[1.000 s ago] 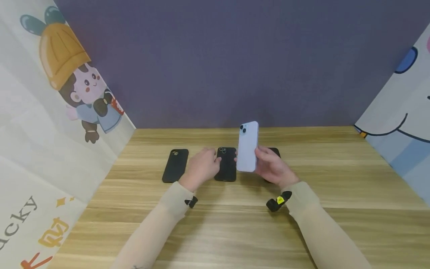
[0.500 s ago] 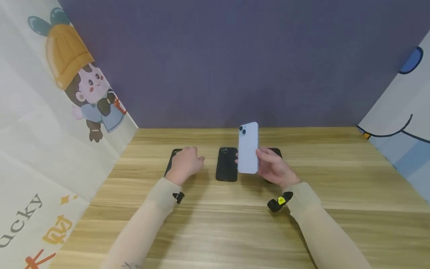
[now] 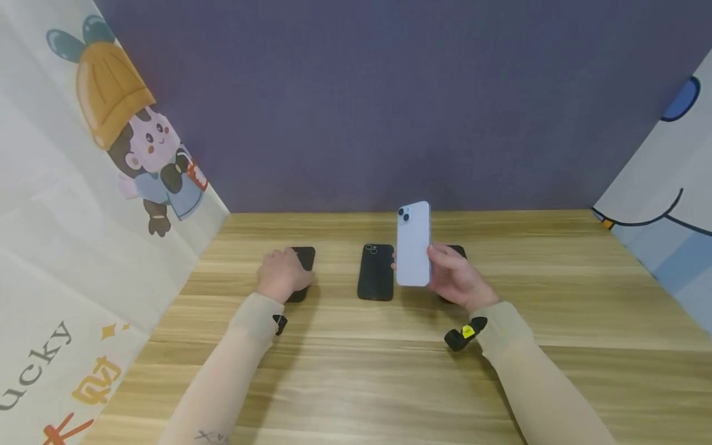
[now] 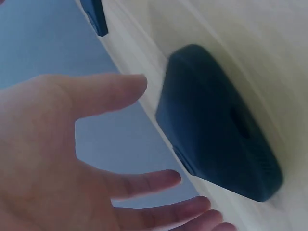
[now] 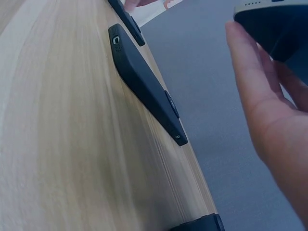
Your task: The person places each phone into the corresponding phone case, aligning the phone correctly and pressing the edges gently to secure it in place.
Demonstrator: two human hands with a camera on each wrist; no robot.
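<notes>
My right hand (image 3: 457, 278) holds up a pale lilac phone (image 3: 414, 247), thumb on one long edge and fingers on the other. Its camera back faces the head camera; in the right wrist view the dark screen side of the phone (image 5: 284, 33) shows. My left hand (image 3: 282, 275) is at the leftmost black phone case (image 3: 307, 254) and hides much of it in the head view. In the left wrist view the thumb and fingers of my left hand (image 4: 72, 144) are spread, with a gap between them and the black case (image 4: 211, 125).
A second black phone case (image 3: 376, 272) lies back up in the middle of the wooden table (image 3: 356, 371). A third black case (image 3: 458, 251) is partly hidden behind my right hand. A dark blue-grey panel (image 3: 356, 105) stands along the table's back edge, with printed curtains at both sides.
My left hand has moved left, from beside the middle case, across to the leftmost case. My right hand keeps holding the phone in nearly the same place.
</notes>
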